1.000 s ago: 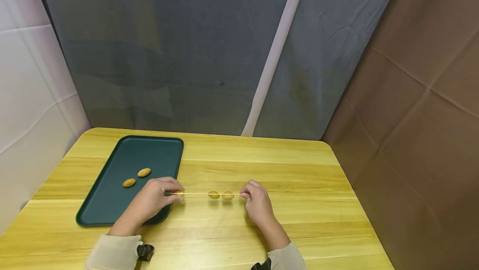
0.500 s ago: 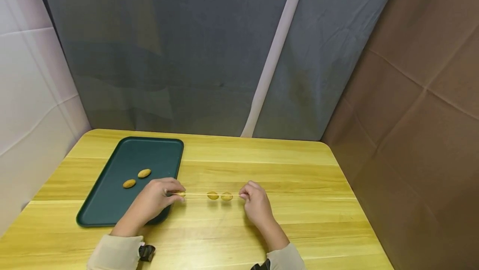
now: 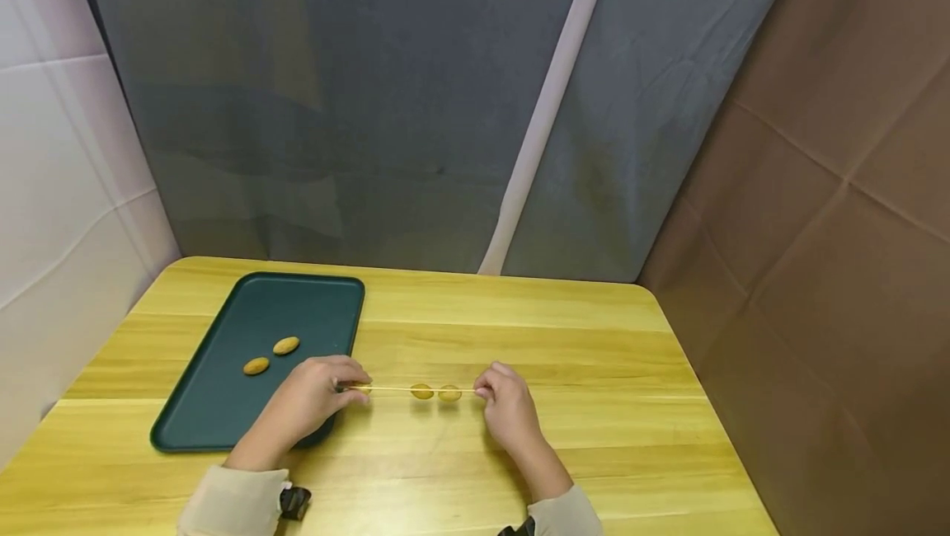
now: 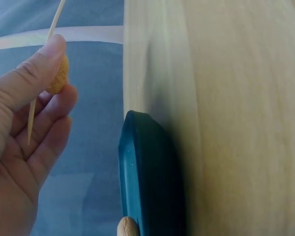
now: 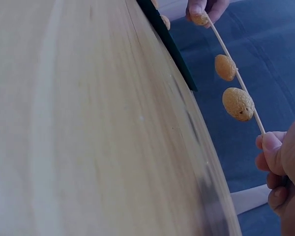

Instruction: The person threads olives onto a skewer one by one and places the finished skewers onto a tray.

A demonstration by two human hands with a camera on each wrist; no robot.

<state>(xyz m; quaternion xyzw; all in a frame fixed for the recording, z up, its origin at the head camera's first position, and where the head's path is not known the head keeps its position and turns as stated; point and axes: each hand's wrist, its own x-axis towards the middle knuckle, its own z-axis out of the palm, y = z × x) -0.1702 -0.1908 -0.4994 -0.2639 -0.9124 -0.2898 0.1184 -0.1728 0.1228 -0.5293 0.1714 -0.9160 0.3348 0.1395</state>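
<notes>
Dark green tray (image 3: 297,305): on the wooden table (image 3: 594,354), at ten o'clock from the left hand (image 3: 308,396), whose wrist overlaps its near right side.
Loose pieces: near tan oval (image 3: 256,366) at ten o'clock from that hand, far tan oval (image 3: 285,345) at eleven, both lying in the tray, apart.
Left hand: thumb and fingers pinch the end oval (image 4: 60,78); the thin stick (image 3: 389,389) passes under the thumb, its pointed tip showing towards six o'clock in the left wrist view. Whether it pierces that oval cannot be told.
Stick: stretched level towards three o'clock, above the table, carrying the left middle oval (image 3: 422,392) and right middle oval (image 3: 449,393), close together but apart.
Right hand (image 3: 512,404): thumb and forefinger clamped on the stick's other end, remaining fingers curled in.
Step in hand: apparently threading or seating the end oval.
Next move: seems to call for a steady right-hand hold while the left eases that oval towards three o'clock, clear of the tip.
</notes>
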